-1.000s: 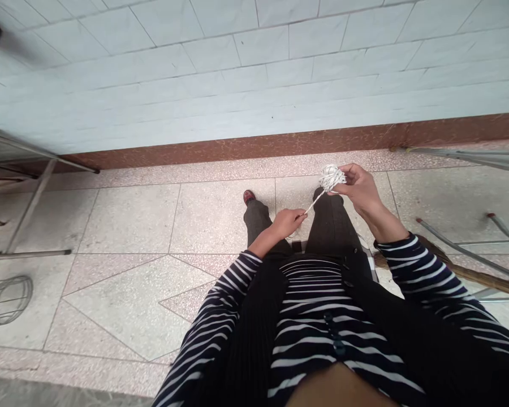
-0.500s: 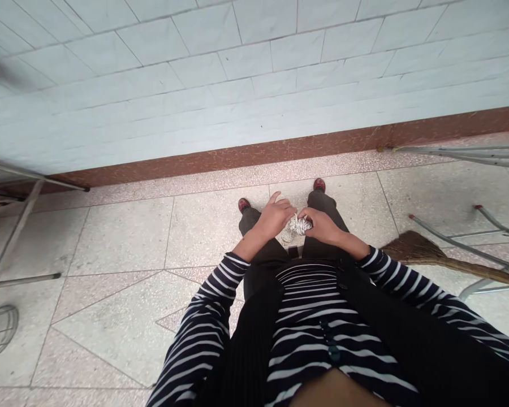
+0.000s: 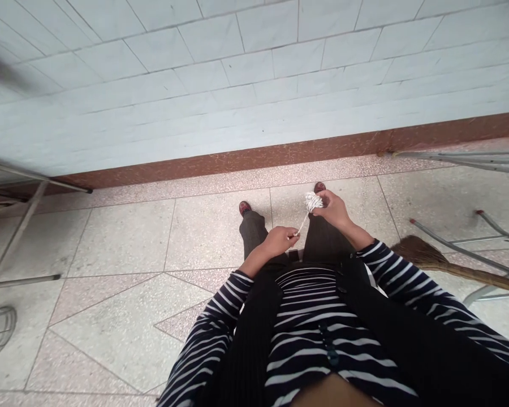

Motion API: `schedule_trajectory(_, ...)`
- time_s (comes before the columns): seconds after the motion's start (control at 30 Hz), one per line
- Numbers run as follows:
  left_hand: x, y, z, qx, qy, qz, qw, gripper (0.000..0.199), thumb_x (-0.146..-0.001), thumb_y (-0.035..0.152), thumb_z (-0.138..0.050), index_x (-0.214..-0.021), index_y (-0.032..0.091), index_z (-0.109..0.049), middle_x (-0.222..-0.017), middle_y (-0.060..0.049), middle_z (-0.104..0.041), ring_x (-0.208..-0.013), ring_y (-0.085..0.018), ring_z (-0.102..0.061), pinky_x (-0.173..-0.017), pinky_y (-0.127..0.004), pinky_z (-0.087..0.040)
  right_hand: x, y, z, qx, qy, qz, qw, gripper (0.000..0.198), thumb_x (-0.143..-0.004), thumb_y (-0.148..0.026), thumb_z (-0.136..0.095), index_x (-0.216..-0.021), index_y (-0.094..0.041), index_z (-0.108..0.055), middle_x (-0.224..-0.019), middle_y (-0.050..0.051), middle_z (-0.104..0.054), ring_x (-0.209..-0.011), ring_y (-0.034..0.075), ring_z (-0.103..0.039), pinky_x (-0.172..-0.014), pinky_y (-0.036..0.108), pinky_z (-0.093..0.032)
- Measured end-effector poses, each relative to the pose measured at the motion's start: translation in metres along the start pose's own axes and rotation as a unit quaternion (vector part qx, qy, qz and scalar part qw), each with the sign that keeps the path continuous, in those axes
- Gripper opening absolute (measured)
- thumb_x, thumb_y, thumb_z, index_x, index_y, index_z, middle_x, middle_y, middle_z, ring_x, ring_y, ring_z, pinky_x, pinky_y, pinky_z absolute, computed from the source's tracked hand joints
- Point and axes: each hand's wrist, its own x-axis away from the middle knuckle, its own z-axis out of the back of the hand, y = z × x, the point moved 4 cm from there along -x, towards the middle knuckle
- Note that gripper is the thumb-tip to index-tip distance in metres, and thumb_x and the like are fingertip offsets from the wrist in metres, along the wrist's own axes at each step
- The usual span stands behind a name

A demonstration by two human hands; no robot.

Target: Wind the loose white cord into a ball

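A wound bundle of white rope [image 3: 312, 202] is held up over my right shoe. My right hand [image 3: 334, 210] grips it from the right, thumb and fingers closed on its side. From the bundle a short taut strand slants down to the left. My left hand [image 3: 279, 241] pinches that strand near its end, close to my lap and lower than the right hand. The parts of the bundle behind my right fingers are hidden.
A broom [image 3: 424, 254] lies to the right by the metal legs of a chair [image 3: 453, 240]. At left stand a metal frame [image 3: 19, 232] and a wire basket [image 3: 0, 333]. The tiled wall [image 3: 220, 113] runs across in front of my feet.
My right hand has moved the rope bundle forward and slightly right. My left hand has come down and back from the bundle, with a strand now stretched between the two hands.
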Motion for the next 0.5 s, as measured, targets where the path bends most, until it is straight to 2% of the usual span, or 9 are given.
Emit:
schedule_trajectory(0.07,0.002,0.004,0.009,-0.07,0.021,-0.022,0.997,0.024,-0.104,0.029,-0.061,-0.087,0.02,-0.076,-0.085,-0.004,-0.078,-0.085,-0.02,-0.069,-0.094,-0.03,-0.051,0.003,0.005,-0.008,0.097,-0.012,0.036,0.995,0.034,-0.061,-0.012,-0.074,-0.094,-0.02,-0.069,-0.102,0.009,-0.073,-0.096,0.027,-0.067,-0.091,0.039,-0.053)
schedule_trajectory(0.1,0.002,0.006,0.016,-0.101,0.039,-0.035,0.993,0.023,-0.105,0.028,-0.06,-0.092,0.021,-0.078,-0.087,-0.006,-0.079,-0.088,-0.021,-0.07,-0.102,-0.034,-0.051,0.009,0.006,-0.015,0.113,-0.035,0.049,0.992,0.033,-0.06,-0.008,-0.072,-0.091,-0.02,-0.07,-0.102,0.01,-0.073,-0.097,0.027,-0.067,-0.092,0.039,-0.052)
schedule_trajectory(0.17,-0.001,0.007,0.028,-0.142,0.069,-0.056,0.986,0.025,-0.107,0.024,-0.056,-0.1,0.02,-0.08,-0.093,-0.009,-0.081,-0.093,-0.023,-0.072,-0.116,-0.041,-0.046,0.026,0.003,-0.029,0.108,-0.092,0.065,0.988,0.035,-0.056,-0.002,-0.07,-0.086,-0.02,-0.073,-0.095,0.007,-0.073,-0.09,0.024,-0.067,-0.088,0.036,-0.052)
schedule_trajectory(0.23,-0.006,0.005,0.036,-0.14,0.082,-0.068,0.984,0.027,-0.108,0.024,-0.054,-0.103,0.019,-0.08,-0.098,-0.009,-0.082,-0.098,-0.023,-0.072,-0.119,-0.043,-0.045,0.045,-0.005,-0.038,0.089,-0.151,0.071,0.982,0.039,-0.053,0.001,-0.071,-0.086,-0.02,-0.076,-0.086,0.002,-0.072,-0.08,0.021,-0.065,-0.082,0.034,-0.052)
schedule_trajectory(0.3,-0.011,0.001,0.036,-0.093,0.069,-0.07,0.991,0.026,-0.108,0.025,-0.055,-0.1,0.019,-0.079,-0.099,-0.008,-0.082,-0.099,-0.023,-0.073,-0.111,-0.039,-0.049,0.061,-0.016,-0.041,0.005,-0.22,0.05,0.974,0.04,-0.054,-0.003,-0.078,-0.09,-0.021,-0.077,-0.085,0.0,-0.074,-0.078,0.02,-0.067,-0.08,0.033,-0.054)
schedule_trajectory(0.37,-0.015,-0.003,0.028,-0.026,0.053,-0.049,0.997,0.025,-0.107,0.022,-0.057,-0.096,0.017,-0.079,-0.099,-0.007,-0.082,-0.095,-0.021,-0.073,-0.096,-0.032,-0.053,0.069,-0.027,-0.035,-0.124,-0.269,0.006,0.955,0.04,-0.056,-0.014,-0.088,-0.094,-0.02,-0.077,-0.089,0.001,-0.077,-0.082,0.021,-0.07,-0.08,0.034,-0.056)
schedule_trajectory(0.43,-0.017,-0.007,0.015,0.021,0.051,-0.007,0.998,0.025,-0.105,0.018,-0.056,-0.091,0.015,-0.077,-0.095,-0.006,-0.081,-0.089,-0.02,-0.072,-0.084,-0.027,-0.051,0.065,-0.034,-0.023,-0.215,-0.256,-0.034,0.942,0.044,-0.056,-0.025,-0.094,-0.095,-0.02,-0.075,-0.091,0.002,-0.079,-0.082,0.022,-0.072,-0.078,0.035,-0.059)
schedule_trajectory(0.5,-0.015,-0.008,0.0,0.032,0.041,0.02,0.998,0.029,-0.106,0.02,-0.055,-0.085,0.015,-0.075,-0.089,-0.005,-0.08,-0.085,-0.018,-0.071,-0.079,-0.025,-0.048,0.05,-0.033,-0.009,-0.232,-0.192,-0.055,0.952,0.047,-0.053,-0.03,-0.096,-0.092,-0.021,-0.072,-0.088,0.002,-0.078,-0.078,0.022,-0.071,-0.073,0.035,-0.059)
